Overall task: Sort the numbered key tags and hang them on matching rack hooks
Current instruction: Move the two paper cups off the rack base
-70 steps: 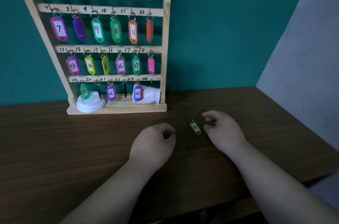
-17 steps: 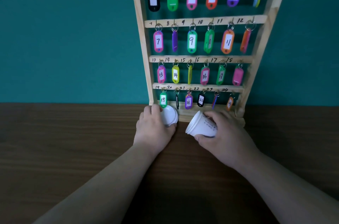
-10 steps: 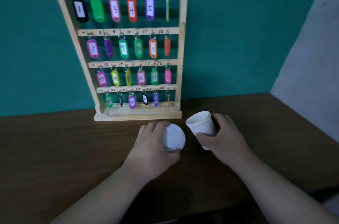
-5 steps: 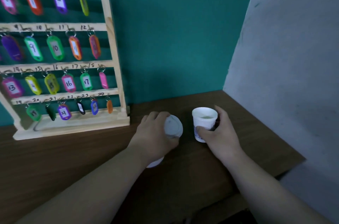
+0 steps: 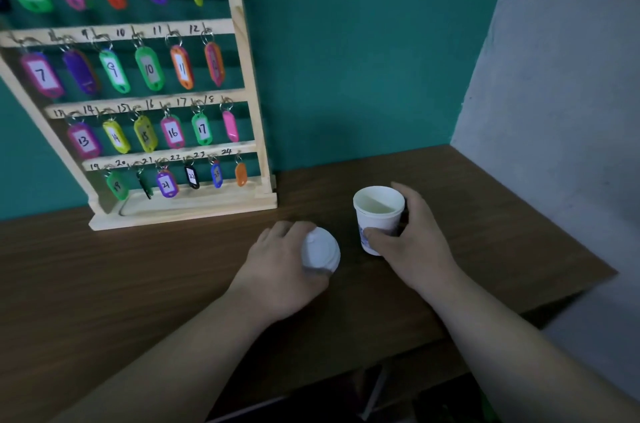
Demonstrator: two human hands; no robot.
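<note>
The wooden key rack (image 5: 266,159) stands at the back left against the teal wall, its rows hung with coloured numbered tags. In the bottom row an orange tag (image 5: 241,174) hangs on the hook marked 24, next to a blue tag (image 5: 216,175). My left hand (image 5: 280,266) grips a white plastic lid (image 5: 320,251) just above the table. My right hand (image 5: 412,239) holds an upright white paper cup (image 5: 378,216) standing on the table, to the right of the lid.
The brown wooden table (image 5: 138,284) ends in a front edge near my forearms and a right edge by a grey wall (image 5: 561,76). The rack's base tray (image 5: 194,204) holds nothing.
Both hands carried the lid and cup from the rack's base to the table right of the rack. The cup now stands upright. The orange tag that lay on the table hangs on hook 24.
</note>
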